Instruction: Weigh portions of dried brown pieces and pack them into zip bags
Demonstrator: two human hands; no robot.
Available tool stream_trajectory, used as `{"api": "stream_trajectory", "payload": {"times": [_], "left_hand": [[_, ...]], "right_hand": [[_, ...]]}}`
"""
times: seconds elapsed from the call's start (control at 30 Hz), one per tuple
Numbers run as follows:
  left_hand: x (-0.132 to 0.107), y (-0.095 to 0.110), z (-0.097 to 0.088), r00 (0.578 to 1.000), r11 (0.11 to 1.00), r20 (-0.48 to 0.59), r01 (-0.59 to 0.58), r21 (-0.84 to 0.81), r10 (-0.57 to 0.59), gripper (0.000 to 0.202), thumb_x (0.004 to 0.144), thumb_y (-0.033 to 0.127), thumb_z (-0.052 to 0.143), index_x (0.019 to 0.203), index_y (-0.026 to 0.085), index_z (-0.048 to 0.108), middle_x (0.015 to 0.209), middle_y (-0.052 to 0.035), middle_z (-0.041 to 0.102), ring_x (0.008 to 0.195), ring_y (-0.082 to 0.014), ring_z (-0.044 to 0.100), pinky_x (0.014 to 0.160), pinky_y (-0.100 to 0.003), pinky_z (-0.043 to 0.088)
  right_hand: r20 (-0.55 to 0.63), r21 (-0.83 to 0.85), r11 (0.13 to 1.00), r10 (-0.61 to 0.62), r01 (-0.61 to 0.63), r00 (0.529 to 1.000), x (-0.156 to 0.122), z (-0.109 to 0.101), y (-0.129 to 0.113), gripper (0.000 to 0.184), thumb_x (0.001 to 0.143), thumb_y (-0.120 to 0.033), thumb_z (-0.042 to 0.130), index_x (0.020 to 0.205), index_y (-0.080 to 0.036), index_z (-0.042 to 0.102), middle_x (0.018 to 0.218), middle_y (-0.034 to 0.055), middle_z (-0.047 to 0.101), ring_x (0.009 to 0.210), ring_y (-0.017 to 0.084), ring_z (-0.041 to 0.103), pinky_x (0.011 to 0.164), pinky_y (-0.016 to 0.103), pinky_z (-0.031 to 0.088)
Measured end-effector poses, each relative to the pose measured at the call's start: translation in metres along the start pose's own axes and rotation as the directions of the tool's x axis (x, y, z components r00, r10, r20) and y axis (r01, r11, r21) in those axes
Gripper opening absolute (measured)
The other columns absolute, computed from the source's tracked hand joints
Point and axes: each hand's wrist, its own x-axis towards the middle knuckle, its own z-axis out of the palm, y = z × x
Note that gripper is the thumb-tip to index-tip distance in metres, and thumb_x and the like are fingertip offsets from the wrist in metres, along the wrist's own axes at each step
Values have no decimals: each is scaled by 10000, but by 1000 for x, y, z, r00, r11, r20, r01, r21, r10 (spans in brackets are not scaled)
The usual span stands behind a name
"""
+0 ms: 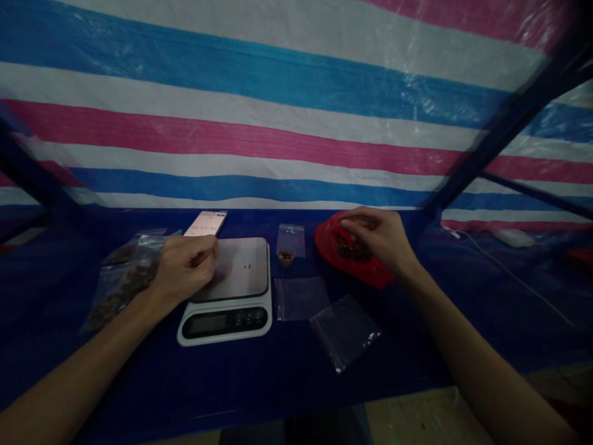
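Striped tarpaulin (278, 93) backs the bench (278, 377): left hand (185, 267) clenched on the scale (241, 278), right hand (377, 240) in the red bag (325, 244), grip state indeterminable; weighing of portions appears in hand.

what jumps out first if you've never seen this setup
A pink, blue and white striped tarp fills the back. At centre, a white kitchen scale sits under the curled left hand; to its right, the right hand reaches into a red bag of brown bits.
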Motion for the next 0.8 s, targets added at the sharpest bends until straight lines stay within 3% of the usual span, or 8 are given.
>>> {"api": "stream_trajectory", "payload": {"times": [0.1,0.17,0.37,0.8], "left_hand": [[1,1,0,1000,999,-9,-18,-35,17,201,651,19,457,542,178,514,430,79,316,338,-42,321,406,-198,258],[1,1,0,1000,999,-21,-15,-47,14,196,651,23,457,547,177,518,432,82,315,339,-40,318,407,-194,257],[0,-1,0,998,998,19,58,-20,-58,198,646,28,445,525,173,503,423,81,339,347,-45,336,418,-196,263],[-1,2,0,989,993,95,115,-3,-114,189,655,63,453,510,177,490,424,70,337,366,-56,345,437,-210,268]], "right_hand": [[110,217,969,99,-121,989,2,24,-13,235,794,-365,772,921,-168,756,617,8,679,508,132,587,494,250,455],[213,297,940,103,-165,972,6,44,-21,248,775,-359,788,910,-154,748,629,8,677,517,122,588,496,241,457],[477,285,935,53,-211,877,16,87,-30,170,775,-287,774,866,-148,737,614,-4,672,528,118,612,496,226,465],[488,144,984,23,-107,873,14,88,-24,125,796,-250,768,879,-163,733,625,-17,681,538,113,631,499,217,473]]}}
